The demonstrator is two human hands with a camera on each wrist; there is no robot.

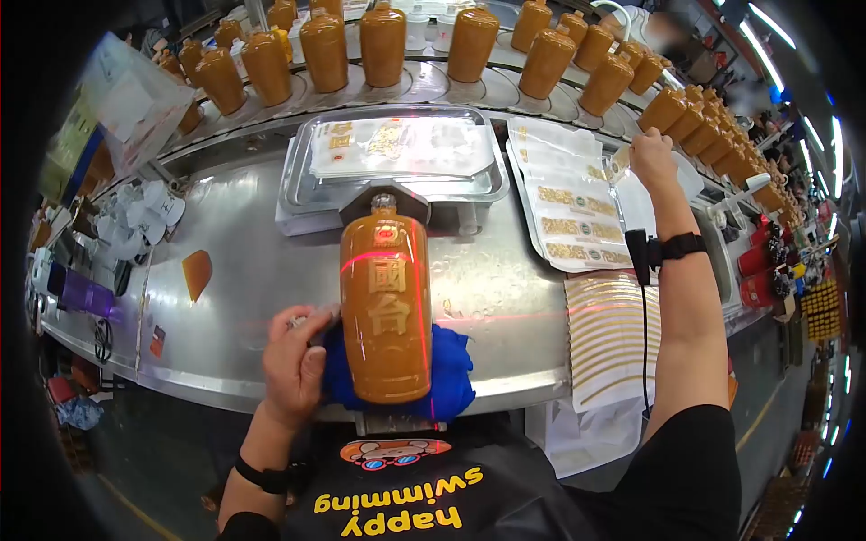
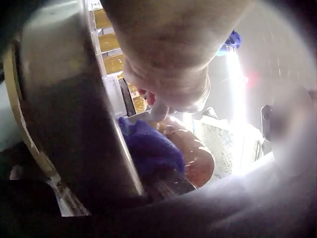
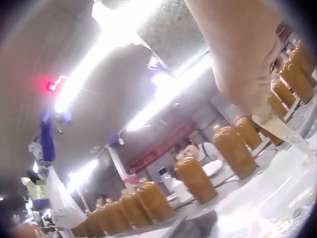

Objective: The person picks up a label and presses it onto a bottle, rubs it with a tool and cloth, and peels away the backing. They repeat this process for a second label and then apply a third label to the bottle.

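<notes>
A brown bottle [image 1: 386, 316] with raised gold characters lies on a blue cloth [image 1: 456, 370], its neck in a dark notched holder [image 1: 415, 206]. Red laser lines cross it. My left hand [image 1: 296, 365] is beside the bottle's left side, fingers loosely bent and fingertips right at its edge. Off to the right, my right hand [image 1: 654, 160] pinches one end of a pale label strip [image 3: 282, 131] above a tray of label sheets [image 1: 577, 221]. Gold patterned labels [image 1: 577, 197] lie in rows on that tray. The left fingers are partly hidden in the left wrist view.
Behind stands a metal tray [image 1: 298, 185] with printed white sheets [image 1: 397, 149]. Brown bottles [image 1: 383, 45] line the curved conveyor [image 1: 419, 81]. Strips on white backing [image 1: 613, 334] hang over the table's front right. Crumpled clear plastic [image 1: 149, 212] and a purple bottle [image 1: 83, 290] are at left.
</notes>
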